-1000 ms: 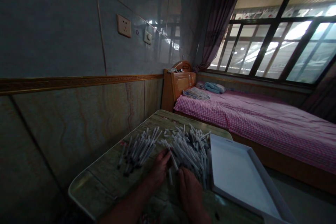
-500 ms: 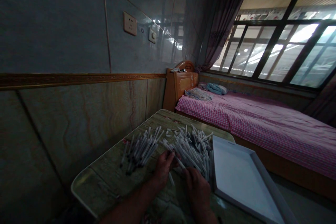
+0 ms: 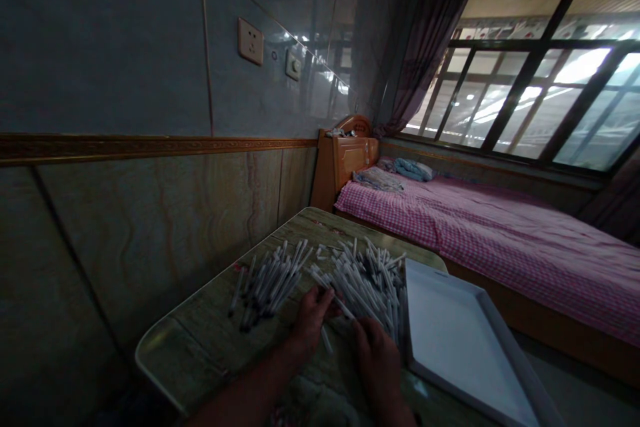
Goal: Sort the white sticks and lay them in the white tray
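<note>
My left hand (image 3: pixel 311 321) is closed on a slim, whitish pen (image 3: pixel 343 308), pinching it between thumb and fingers. At the pen's near end, the fingers of my right hand (image 3: pixel 379 355) are closed; their tips are partly hidden. A pile of whitish pens with dark ends (image 3: pixel 275 280) lies left of my hands. Just beyond them spreads a larger heap of whitish pens (image 3: pixel 367 280). One loose pen (image 3: pixel 327 340) rests on the table between my wrists. A few short white pieces (image 3: pixel 321 252) lie between the two piles.
The pens lie on a greenish, marble-patterned table (image 3: pixel 200 340) with rounded corners. A shallow white tray (image 3: pixel 460 333) stands at the right. A tiled wall (image 3: pixel 200 207) runs along the left. Behind the table is a bed with a pink checked cover (image 3: pixel 480 233).
My right hand has shifted very slightly at the pen's near end. My left hand keeps its hold, and the piles look the same. The view has tilted a little.
</note>
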`<control>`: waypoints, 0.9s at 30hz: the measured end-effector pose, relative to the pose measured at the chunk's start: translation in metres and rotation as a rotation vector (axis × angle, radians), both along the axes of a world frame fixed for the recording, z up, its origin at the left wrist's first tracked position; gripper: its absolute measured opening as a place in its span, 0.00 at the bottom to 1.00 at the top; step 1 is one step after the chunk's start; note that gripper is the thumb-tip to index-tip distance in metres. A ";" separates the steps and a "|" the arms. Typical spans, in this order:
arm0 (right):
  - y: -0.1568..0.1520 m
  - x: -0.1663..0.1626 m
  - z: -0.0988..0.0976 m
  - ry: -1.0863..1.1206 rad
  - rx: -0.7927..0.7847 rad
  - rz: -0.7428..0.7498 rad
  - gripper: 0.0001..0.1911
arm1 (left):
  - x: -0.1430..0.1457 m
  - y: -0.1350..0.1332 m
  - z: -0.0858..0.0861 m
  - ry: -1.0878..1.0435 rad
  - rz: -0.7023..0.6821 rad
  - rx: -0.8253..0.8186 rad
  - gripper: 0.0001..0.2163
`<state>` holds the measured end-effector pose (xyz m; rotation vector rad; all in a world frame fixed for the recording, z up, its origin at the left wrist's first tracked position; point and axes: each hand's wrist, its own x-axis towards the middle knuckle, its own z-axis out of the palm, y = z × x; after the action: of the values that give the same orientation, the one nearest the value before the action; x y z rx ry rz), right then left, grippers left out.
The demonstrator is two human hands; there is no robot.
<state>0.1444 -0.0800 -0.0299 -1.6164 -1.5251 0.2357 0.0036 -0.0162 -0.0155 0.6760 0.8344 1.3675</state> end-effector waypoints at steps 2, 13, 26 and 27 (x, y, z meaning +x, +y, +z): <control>-0.001 -0.001 0.001 0.042 0.002 -0.008 0.20 | -0.001 0.000 0.000 -0.008 0.002 -0.004 0.25; 0.002 0.001 0.001 0.101 -0.039 -0.044 0.23 | -0.001 -0.001 0.002 0.007 -0.004 0.021 0.24; 0.001 0.001 -0.002 0.118 -0.015 -0.018 0.22 | -0.001 0.001 0.000 -0.006 -0.005 0.036 0.25; 0.001 0.001 -0.002 0.116 -0.032 -0.029 0.23 | -0.001 0.001 0.000 -0.005 -0.009 0.036 0.25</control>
<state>0.1456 -0.0791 -0.0323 -1.6206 -1.4154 0.3337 0.0025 -0.0148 -0.0158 0.7037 0.8037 1.3783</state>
